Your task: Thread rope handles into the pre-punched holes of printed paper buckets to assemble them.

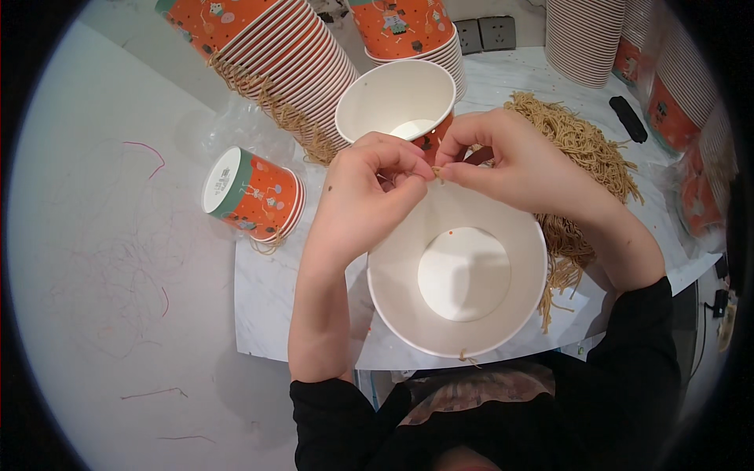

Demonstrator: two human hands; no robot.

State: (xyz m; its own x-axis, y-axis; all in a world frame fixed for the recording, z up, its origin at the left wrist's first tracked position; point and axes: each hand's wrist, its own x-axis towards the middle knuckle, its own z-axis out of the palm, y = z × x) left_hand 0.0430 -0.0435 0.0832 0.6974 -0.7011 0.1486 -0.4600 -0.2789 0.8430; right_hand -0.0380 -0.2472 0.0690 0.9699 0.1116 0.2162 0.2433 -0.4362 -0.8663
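Head view, looking down: left hand (363,184) and right hand (514,161) meeting fingertip to fingertip, both pinching shut on a short tan noodle strand (437,174) above a large white paper bowl (458,275). Lying just right of it, a noodle pile (585,149); standing behind, a second open cup (397,100).
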